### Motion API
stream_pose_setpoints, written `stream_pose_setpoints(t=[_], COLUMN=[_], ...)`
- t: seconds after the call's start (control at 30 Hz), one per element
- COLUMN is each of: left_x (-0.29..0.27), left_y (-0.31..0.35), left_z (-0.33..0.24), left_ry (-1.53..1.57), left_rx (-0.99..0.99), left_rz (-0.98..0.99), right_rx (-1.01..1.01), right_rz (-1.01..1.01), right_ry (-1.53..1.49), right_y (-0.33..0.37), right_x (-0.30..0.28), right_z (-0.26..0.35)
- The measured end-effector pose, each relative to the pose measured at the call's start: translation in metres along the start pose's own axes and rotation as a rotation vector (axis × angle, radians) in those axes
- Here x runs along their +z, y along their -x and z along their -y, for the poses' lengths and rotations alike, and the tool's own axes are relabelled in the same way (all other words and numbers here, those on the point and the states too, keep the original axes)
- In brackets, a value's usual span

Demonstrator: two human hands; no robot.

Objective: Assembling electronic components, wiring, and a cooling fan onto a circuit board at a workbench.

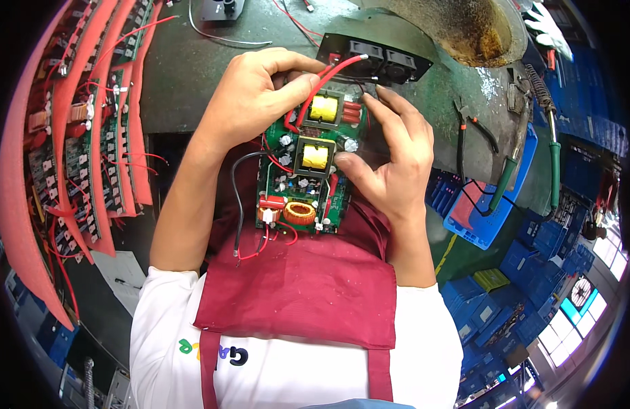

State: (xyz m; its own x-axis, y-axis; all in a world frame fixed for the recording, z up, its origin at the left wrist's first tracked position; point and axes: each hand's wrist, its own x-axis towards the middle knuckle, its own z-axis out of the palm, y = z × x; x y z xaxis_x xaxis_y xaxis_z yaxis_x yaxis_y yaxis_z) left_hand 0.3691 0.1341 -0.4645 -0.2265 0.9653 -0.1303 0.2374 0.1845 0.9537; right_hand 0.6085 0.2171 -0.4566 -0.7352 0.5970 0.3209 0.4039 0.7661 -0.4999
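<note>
A green circuit board (267,178) with two yellow-wound transformers (316,157) and a copper-wound ring coil (300,213) lies in front of me, its near end over my apron. Thick red wires (337,70) rise from its far left part. My left hand (264,92) is closed, thumb and forefinger at these wires; its other fingertips are hidden. Along the board's right side, my right hand (397,153) has its thumb at the edge and its bent fingers near the far corner. Just beyond stands a black panel (424,65) with two fans (382,61).
Pink foam sheets (139,129) with several boards line the left. On the right are black pliers (475,126) with orange marks, green-handled soldering irons (555,174) and a blue tray (492,228). A stained metal pan (475,31) and white glove (548,31) lie at the far right.
</note>
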Motion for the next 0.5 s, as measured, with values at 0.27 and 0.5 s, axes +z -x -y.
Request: stream_pose_setpoints(t=[0.27, 0.5], left_x=[0.005, 0.001], left_y=[0.002, 0.002], left_z=[-0.002, -0.002], left_ry=[-0.105, -0.171], left_rx=[0.092, 0.143], left_rz=[-0.05, -0.065], right_rx=[-0.099, -0.055], right_rz=[0.026, 0.114], right_ry=[-0.023, 0.024], right_y=[-0.009, -0.015], right_x=[0.003, 0.004], right_z=[-0.002, 0.008])
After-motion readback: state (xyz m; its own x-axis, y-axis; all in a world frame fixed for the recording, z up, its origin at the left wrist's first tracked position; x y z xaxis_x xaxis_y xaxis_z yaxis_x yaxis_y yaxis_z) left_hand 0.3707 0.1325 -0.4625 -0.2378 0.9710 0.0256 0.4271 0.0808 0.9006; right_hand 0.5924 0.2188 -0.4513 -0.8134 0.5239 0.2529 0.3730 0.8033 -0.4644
